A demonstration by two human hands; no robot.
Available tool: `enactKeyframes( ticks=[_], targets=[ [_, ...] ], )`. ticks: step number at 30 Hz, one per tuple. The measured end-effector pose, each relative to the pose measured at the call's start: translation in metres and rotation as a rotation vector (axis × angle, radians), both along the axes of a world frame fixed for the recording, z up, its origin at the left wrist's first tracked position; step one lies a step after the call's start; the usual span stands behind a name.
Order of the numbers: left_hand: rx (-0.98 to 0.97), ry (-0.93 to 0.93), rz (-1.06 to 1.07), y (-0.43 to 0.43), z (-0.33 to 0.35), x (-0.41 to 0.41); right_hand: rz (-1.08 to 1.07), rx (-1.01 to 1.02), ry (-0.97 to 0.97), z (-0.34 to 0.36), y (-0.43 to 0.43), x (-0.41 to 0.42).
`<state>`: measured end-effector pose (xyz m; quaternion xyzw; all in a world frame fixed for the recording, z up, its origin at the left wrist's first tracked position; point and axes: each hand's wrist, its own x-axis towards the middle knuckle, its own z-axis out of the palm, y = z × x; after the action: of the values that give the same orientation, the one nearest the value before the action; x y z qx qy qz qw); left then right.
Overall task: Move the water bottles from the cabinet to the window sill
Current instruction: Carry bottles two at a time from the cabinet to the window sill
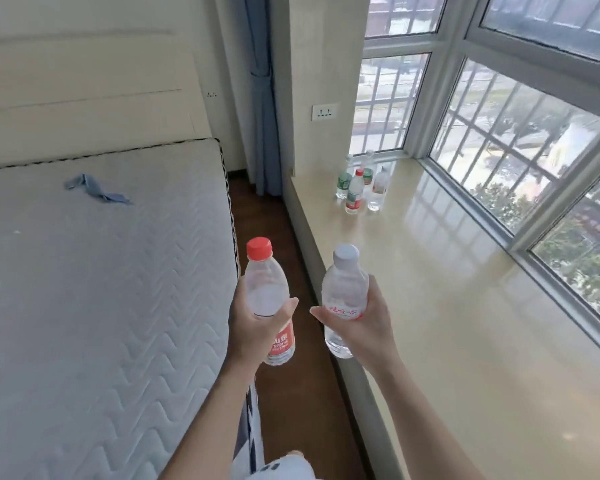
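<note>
My left hand [253, 327] grips a clear bottle with a red cap and red label [269, 296], held upright over the floor strip between bed and sill. My right hand [364, 327] grips a clear bottle with a white cap [343, 292], upright beside the near edge of the window sill [447, 306]. Far along the beige sill stands a cluster of several bottles [359, 183], some with green labels, one with a red cap. The cabinet is out of view.
A bare white mattress [101, 289] fills the left side, with a blue cloth [94, 188] lying on it. A narrow strip of dark wood floor [274, 216] runs between bed and sill. A blue curtain [260, 98] hangs in the far corner. Barred windows [516, 150] line the right.
</note>
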<state>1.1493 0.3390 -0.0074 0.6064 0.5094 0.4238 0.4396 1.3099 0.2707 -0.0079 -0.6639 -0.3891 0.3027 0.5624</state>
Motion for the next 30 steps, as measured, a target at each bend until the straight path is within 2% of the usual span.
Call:
enactKeyframes(
  ticks=[8,15,23,30],
  targets=[
    [-0.064,0.002,0.106,0.086,-0.019,0.007,0.099,-0.021,-0.008,-0.026,0.101,0.012],
    [-0.082,-0.012,0.125,0.223,-0.030,0.013,0.120,-0.036,-0.020,-0.035,0.237,0.023],
    [-0.073,-0.023,0.057,0.389,-0.018,0.020,0.030,0.001,0.007,-0.014,0.390,0.042],
    [-0.109,-0.051,-0.020,0.477,-0.014,0.055,0.004,-0.014,-0.007,-0.015,0.462,0.063]
  ],
)
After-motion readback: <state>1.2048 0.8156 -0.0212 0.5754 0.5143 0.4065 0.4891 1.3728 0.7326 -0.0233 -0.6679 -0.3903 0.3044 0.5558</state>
